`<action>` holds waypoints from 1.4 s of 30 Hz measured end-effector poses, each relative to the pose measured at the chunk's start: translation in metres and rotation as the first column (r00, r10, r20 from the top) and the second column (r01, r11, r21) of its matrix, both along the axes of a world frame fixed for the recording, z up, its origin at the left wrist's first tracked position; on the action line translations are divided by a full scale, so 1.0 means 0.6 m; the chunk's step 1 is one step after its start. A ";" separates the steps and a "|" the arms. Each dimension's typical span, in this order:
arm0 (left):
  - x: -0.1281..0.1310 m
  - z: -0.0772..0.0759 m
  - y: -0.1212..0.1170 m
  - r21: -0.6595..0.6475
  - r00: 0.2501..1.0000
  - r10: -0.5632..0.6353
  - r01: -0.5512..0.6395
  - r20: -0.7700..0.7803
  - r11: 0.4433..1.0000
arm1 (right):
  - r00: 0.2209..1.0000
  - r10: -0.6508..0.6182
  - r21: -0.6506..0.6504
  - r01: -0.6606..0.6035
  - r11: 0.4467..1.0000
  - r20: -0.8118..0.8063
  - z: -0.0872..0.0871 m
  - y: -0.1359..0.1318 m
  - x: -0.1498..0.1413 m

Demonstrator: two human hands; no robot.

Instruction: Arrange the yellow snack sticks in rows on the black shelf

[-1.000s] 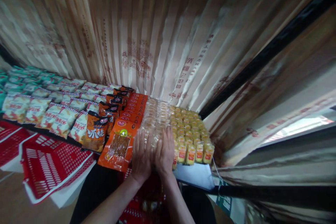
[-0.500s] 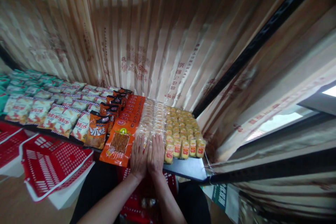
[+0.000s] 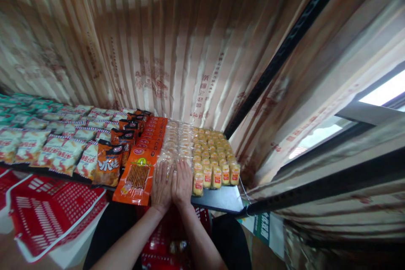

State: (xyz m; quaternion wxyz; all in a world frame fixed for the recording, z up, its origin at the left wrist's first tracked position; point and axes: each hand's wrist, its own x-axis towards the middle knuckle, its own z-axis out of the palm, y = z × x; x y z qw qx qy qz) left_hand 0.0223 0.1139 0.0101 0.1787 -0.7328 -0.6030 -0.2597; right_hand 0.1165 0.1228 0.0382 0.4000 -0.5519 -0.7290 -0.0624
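Note:
My left hand [image 3: 162, 186] and my right hand [image 3: 182, 184] lie side by side, fingers stretched out flat against the front of two rows of clear-wrapped round snacks [image 3: 171, 139]. The palms hide the front packs. Touching or close to my left hand is a row of orange snack bags [image 3: 138, 176], its front bag showing brown sticks through a window. Just right of my right hand stand several rows of small yellow wrapped snacks [image 3: 216, 176] with red labels. Neither hand grips anything.
Black-and-orange bags [image 3: 108, 163], white snack bags [image 3: 58, 152] and green packs [image 3: 19, 103] fill the shelf leftward. Below hang or stand red baskets [image 3: 57, 206]. A pleated curtain [image 3: 180, 50] backs the shelf [image 3: 218, 200]; a black post [image 3: 268, 71] slants at its right end.
My hands have come closer together, the right one moving left away from the yellow snacks' front edge. The camera view has shifted, showing more of the window on the right.

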 end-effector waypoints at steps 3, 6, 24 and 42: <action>0.000 -0.005 0.000 -0.018 1.000 -0.002 0.002 -0.006 1.000 | 1.000 -0.011 0.009 0.011 1.000 0.002 -0.003 0.000 0.000; -0.002 -0.004 -0.002 -0.016 1.000 -0.005 0.005 0.002 1.000 | 1.000 -0.014 0.017 0.014 1.000 0.019 0.002 -0.002 -0.001; 0.088 0.040 -0.032 0.051 0.980 -0.196 0.193 0.046 0.980 | 0.968 -0.246 0.026 0.247 0.969 -0.045 0.030 -0.044 0.095; 0.251 0.155 0.119 -0.240 0.955 -0.258 0.287 0.146 0.927 | 0.813 -0.554 -0.257 0.582 0.772 0.179 0.116 0.109 0.274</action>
